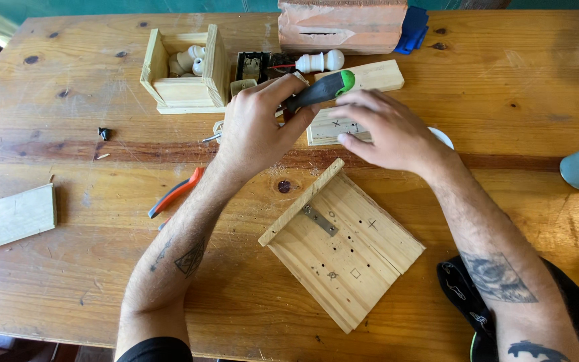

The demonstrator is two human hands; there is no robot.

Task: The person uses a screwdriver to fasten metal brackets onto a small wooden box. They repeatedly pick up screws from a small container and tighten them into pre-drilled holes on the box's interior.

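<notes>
My left hand (254, 127) is clamped around the black, green-tipped handle of a screwdriver (321, 90), held over the far middle of the wooden table (68, 268). My right hand (384, 131) hovers just beside it with fingers spread and loose, gripping nothing, above a small marked wood block (335, 127). Nearer me lies a slatted wooden panel (343, 248) with a metal bracket (319, 219), and red-handled pliers (175, 192) rest to my left.

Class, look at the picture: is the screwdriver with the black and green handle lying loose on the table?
No, the left hand grips the screwdriver by its handle, lifted above the table.
</notes>
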